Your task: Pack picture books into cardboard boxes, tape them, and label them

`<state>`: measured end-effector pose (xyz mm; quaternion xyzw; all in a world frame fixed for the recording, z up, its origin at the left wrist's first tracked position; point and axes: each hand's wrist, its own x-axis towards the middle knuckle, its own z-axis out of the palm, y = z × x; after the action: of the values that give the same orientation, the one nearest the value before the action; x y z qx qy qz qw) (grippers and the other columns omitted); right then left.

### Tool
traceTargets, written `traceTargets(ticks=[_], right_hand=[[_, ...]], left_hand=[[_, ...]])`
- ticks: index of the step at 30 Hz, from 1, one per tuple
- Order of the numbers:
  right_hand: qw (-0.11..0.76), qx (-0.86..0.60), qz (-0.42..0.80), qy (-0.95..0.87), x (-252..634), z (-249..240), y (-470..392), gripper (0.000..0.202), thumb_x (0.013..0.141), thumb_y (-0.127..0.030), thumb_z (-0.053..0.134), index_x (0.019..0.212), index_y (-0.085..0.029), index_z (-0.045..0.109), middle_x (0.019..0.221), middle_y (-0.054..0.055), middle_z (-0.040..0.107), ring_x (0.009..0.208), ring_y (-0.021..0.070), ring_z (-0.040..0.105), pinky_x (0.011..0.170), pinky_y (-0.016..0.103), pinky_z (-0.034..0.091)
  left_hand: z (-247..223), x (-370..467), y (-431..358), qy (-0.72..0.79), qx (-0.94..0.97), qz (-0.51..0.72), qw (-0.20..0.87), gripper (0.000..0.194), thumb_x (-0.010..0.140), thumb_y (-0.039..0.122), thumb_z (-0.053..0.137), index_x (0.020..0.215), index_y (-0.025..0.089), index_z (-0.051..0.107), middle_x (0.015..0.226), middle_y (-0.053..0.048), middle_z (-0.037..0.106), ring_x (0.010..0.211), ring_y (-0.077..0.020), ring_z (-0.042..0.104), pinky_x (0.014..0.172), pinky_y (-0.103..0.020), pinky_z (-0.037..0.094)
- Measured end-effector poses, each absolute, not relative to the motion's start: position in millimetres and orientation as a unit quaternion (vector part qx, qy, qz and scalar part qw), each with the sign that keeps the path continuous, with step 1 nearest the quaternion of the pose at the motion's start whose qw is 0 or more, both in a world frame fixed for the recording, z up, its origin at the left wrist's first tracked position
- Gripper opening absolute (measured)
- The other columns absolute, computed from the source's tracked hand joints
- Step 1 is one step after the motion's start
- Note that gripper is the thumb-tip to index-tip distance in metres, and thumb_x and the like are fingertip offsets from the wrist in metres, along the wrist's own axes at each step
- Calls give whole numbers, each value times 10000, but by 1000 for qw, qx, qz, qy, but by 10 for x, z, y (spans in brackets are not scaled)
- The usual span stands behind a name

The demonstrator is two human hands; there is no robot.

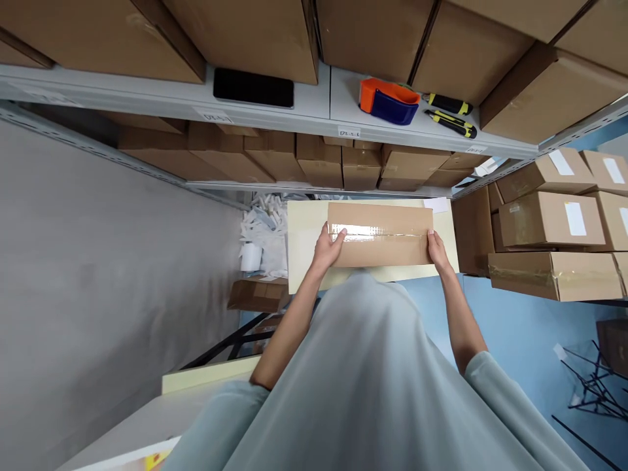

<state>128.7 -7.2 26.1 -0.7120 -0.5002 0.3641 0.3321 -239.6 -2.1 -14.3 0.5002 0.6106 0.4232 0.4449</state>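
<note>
A closed cardboard box (387, 252) with shiny clear tape along its top seam is held level between my two hands. My left hand (328, 248) grips its left end, thumb on the top face. At the opposite end my right hand (437, 250) has its thumb near the upper edge and its fingers along the side. Beneath the box is a pale cream board (307, 226); whether the box rests on it or hovers just above, I cannot tell. A white paper slip (436, 205) lies by the board's far right corner.
A metal shelf (314, 108) crosses ahead, bearing cartons, a black phone (253, 87), an orange-and-blue tape dispenser (390, 101) and yellow-black cutters (449, 114). Labelled boxes (549, 219) are stacked at right. White scrap (267, 229) lies left, near a grey wall (108, 261).
</note>
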Motion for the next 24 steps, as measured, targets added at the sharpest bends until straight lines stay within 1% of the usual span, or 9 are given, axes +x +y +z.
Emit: traceTargets(ticks=[2, 5, 7, 9, 12, 15, 17, 19, 24], right_hand=[[348, -710, 364, -492, 1304, 455, -88, 793, 995, -866, 403, 1268, -186, 705, 1343, 165, 757, 1249, 335, 671, 1129, 521, 536], [370, -683, 358, -518, 1352, 802, -104, 738, 1047, -798, 409, 1379, -200, 684, 1411, 148, 733, 1281, 322, 671, 1112, 484, 556], [378, -656, 360, -544, 1416, 962, -112, 701, 1069, -750, 427, 1462, -216, 656, 1478, 140, 702, 1354, 320, 649, 1148, 471, 542], [379, -633, 358, -573, 1512, 979, -121, 665, 1072, -712, 464, 1502, -238, 645, 1538, 132, 662, 1440, 314, 600, 1209, 470, 501], [369, -626, 360, -585, 1681, 700, -137, 612, 1003, -685, 606, 1452, -277, 686, 1600, 124, 596, 1504, 311, 541, 1238, 502, 477], [366, -636, 403, -547, 1790, 217, -175, 620, 887, -670, 728, 1337, -243, 732, 1561, 160, 596, 1404, 326, 613, 1163, 533, 540], [373, -639, 435, -513, 1805, -83, -227, 639, 853, -675, 732, 1284, -203, 737, 1459, 180, 658, 1309, 322, 667, 1134, 532, 560], [377, -645, 454, -486, 1788, -306, -301, 650, 852, -681, 705, 1278, -191, 731, 1370, 176, 716, 1281, 322, 683, 1150, 537, 549], [366, -654, 461, -475, 1777, -586, -493, 669, 904, -633, 603, 1391, -186, 707, 1310, 161, 780, 1311, 340, 688, 1222, 582, 475]], left_hand=[[34, -2360, -16, 608, 483, 438, 452, 607, 1000, 561, 668, 1495, 217, 585, 1433, -157, 728, 1333, -328, 701, 1194, -524, 519], [348, -2349, 11, 583, 505, 468, 432, 616, 1003, 560, 660, 1509, 218, 582, 1476, -133, 705, 1366, -295, 677, 1212, -469, 514], [499, -2381, 17, 582, 529, 463, 408, 635, 994, 572, 666, 1516, 220, 586, 1480, -118, 702, 1367, -280, 672, 1200, -437, 527], [537, -2425, -8, 605, 542, 441, 383, 650, 958, 591, 702, 1489, 226, 617, 1485, -109, 697, 1353, -278, 676, 1161, -417, 558], [363, -2435, -108, 658, 530, 403, 353, 612, 897, 619, 760, 1362, 225, 701, 1447, -112, 718, 1237, -288, 730, 1052, -408, 622], [27, -2332, -252, 709, 477, 365, 371, 492, 903, 603, 767, 1223, 231, 742, 1269, -102, 802, 1082, -301, 793, 996, -435, 645], [-203, -2228, -351, 729, 443, 353, 385, 432, 905, 564, 775, 1174, 229, 742, 1178, -96, 827, 1081, -321, 802, 1009, -454, 641], [-403, -2131, -442, 731, 424, 362, 393, 392, 901, 507, 779, 1155, 212, 734, 1167, -102, 827, 1128, -328, 796, 1052, -460, 627], [-748, -1993, -627, 732, 365, 375, 436, 412, 899, 314, 735, 1284, 175, 694, 1335, -135, 776, 1223, -307, 770, 1131, -470, 593]])
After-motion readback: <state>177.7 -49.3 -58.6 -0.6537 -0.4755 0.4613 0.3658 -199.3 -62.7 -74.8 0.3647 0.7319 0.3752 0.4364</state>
